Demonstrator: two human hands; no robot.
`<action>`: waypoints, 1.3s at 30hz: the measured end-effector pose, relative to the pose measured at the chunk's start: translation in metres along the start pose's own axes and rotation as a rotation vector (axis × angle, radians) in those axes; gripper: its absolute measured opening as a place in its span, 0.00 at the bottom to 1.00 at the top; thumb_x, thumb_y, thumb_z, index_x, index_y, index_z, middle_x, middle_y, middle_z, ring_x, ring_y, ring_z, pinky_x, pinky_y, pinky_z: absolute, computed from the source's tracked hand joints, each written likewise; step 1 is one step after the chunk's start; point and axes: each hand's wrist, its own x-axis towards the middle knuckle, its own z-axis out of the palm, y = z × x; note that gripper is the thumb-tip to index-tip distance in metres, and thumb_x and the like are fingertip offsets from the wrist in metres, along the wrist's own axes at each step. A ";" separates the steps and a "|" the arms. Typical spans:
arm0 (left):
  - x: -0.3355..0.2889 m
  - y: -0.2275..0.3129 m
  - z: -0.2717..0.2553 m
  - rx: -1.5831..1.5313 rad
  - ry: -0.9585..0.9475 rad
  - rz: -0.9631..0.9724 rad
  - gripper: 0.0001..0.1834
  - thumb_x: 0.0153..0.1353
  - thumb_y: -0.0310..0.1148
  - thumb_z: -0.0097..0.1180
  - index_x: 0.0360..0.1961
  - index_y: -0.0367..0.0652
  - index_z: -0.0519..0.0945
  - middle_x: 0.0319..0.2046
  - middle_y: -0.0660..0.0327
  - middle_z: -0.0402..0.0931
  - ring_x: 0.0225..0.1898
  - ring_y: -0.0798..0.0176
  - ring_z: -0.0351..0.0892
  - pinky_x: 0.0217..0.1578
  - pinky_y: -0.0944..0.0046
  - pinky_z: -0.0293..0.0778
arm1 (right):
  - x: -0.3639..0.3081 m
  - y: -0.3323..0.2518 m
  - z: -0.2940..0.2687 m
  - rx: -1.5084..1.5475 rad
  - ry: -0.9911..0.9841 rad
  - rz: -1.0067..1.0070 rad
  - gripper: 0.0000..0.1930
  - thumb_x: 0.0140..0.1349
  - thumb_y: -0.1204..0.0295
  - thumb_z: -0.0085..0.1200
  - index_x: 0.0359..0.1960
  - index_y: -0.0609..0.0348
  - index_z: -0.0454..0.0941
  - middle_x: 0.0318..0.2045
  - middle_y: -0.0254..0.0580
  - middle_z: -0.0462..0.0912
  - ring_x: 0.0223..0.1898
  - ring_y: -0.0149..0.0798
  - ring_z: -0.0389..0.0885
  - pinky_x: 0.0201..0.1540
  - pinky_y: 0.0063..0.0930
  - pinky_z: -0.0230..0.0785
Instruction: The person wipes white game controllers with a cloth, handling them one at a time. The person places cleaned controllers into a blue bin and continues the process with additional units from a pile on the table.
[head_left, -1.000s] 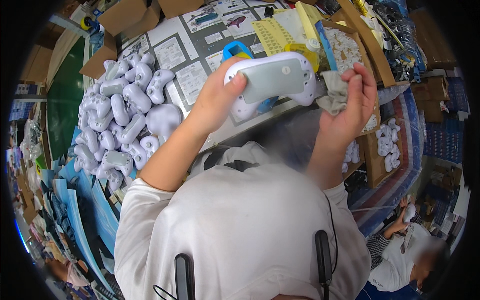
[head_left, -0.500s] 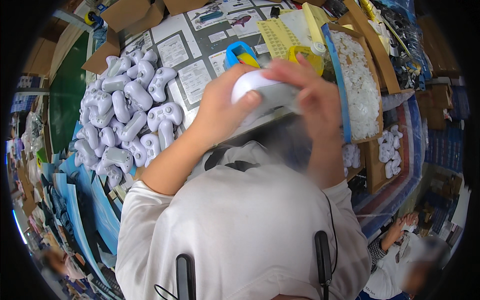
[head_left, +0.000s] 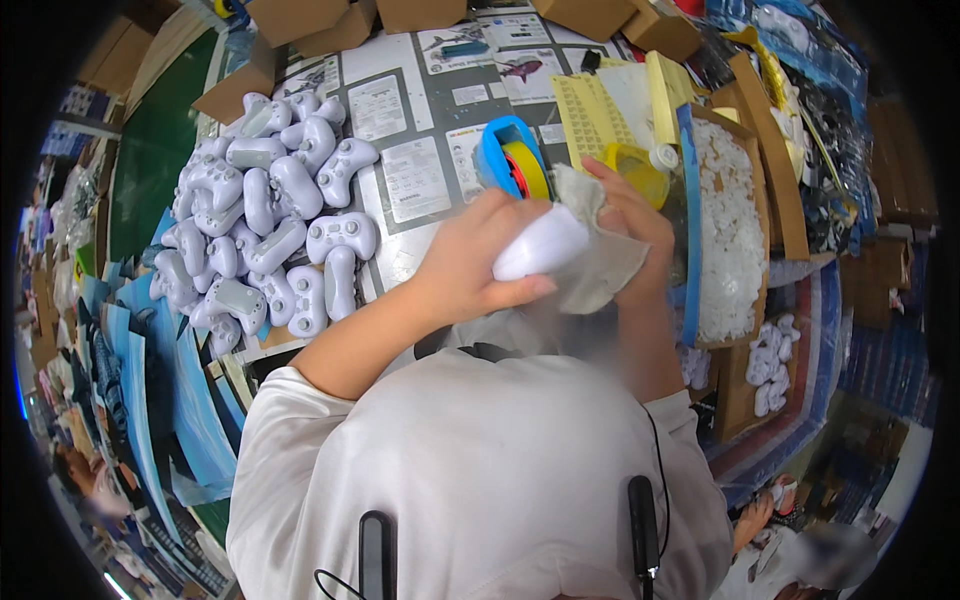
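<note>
My left hand [head_left: 468, 258] is closed round one end of a white game controller [head_left: 540, 243], its thumb along the near side. A pale grey cloth [head_left: 608, 266] hangs from my right hand [head_left: 640, 225], bunched against the controller's right end. The fingers of that hand curl behind the cloth and are partly hidden by it. Just beyond the controller stands a blue tape dispenser [head_left: 493, 160] with a yellow roll [head_left: 527, 168]. A yellow bottle [head_left: 640, 175] with a white cap lies beyond my right hand.
A heap of white controllers [head_left: 295, 187] covers the table's left side. To the right, a blue-edged box [head_left: 735, 305] holds small clear-white pieces. Below it, a carton [head_left: 738, 395] contains more white parts. Yellow sticker sheets [head_left: 590, 115] and cardboard boxes [head_left: 345, 30] lie at the back.
The grey cloth now shows in my right hand, against the controller. My left hand has tilted the controller and brought it slightly nearer. The whole view has shifted a little.
</note>
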 end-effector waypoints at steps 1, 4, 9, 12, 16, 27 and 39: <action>-0.002 -0.002 0.001 -0.044 -0.029 -0.024 0.31 0.46 0.51 0.59 0.47 0.42 0.70 0.39 0.52 0.70 0.35 0.49 0.71 0.35 0.58 0.70 | -0.008 0.010 0.000 0.100 0.065 0.156 0.08 0.57 0.74 0.47 0.34 0.65 0.75 0.40 0.46 0.77 0.41 0.45 0.76 0.48 0.36 0.65; -0.009 -0.008 0.001 -0.074 0.016 -0.004 0.32 0.48 0.53 0.56 0.47 0.39 0.70 0.37 0.53 0.71 0.36 0.50 0.71 0.37 0.60 0.69 | -0.019 0.025 -0.011 0.356 0.231 0.515 0.08 0.61 0.73 0.45 0.33 0.65 0.74 0.42 0.45 0.77 0.40 0.42 0.76 0.46 0.34 0.66; -0.005 -0.011 0.010 -0.383 -0.011 -0.076 0.33 0.50 0.56 0.52 0.45 0.37 0.72 0.38 0.53 0.72 0.37 0.54 0.72 0.39 0.61 0.67 | -0.042 0.025 -0.047 0.423 0.102 0.405 0.13 0.62 0.67 0.45 0.43 0.64 0.71 0.44 0.46 0.74 0.45 0.39 0.73 0.48 0.33 0.64; -0.001 -0.008 0.029 -0.533 -0.096 -0.113 0.35 0.50 0.57 0.52 0.47 0.36 0.70 0.41 0.53 0.72 0.40 0.56 0.72 0.41 0.62 0.66 | -0.027 -0.007 -0.053 0.322 -0.394 0.413 0.31 0.42 0.59 0.65 0.47 0.61 0.69 0.44 0.43 0.74 0.46 0.38 0.72 0.49 0.28 0.62; 0.003 0.008 0.052 -0.765 -0.336 -0.173 0.37 0.48 0.53 0.56 0.52 0.35 0.66 0.45 0.52 0.70 0.47 0.56 0.70 0.47 0.61 0.64 | -0.058 -0.029 -0.092 0.200 -0.301 0.487 0.29 0.41 0.63 0.66 0.46 0.60 0.70 0.41 0.45 0.75 0.41 0.37 0.74 0.44 0.27 0.65; 0.007 0.005 0.050 -0.917 -0.155 -0.343 0.25 0.60 0.39 0.48 0.55 0.39 0.61 0.40 0.57 0.67 0.39 0.66 0.69 0.42 0.67 0.65 | -0.021 -0.025 -0.075 0.655 0.643 0.336 0.29 0.50 0.68 0.52 0.55 0.63 0.59 0.45 0.43 0.71 0.45 0.37 0.72 0.50 0.32 0.65; -0.136 -0.020 -0.021 0.200 0.210 -0.770 0.15 0.51 0.32 0.56 0.41 0.40 0.74 0.30 0.58 0.73 0.32 0.61 0.74 0.32 0.65 0.69 | 0.192 0.212 0.087 -1.185 -0.511 0.337 0.25 0.47 0.54 0.56 0.45 0.55 0.73 0.42 0.47 0.78 0.44 0.46 0.77 0.43 0.40 0.70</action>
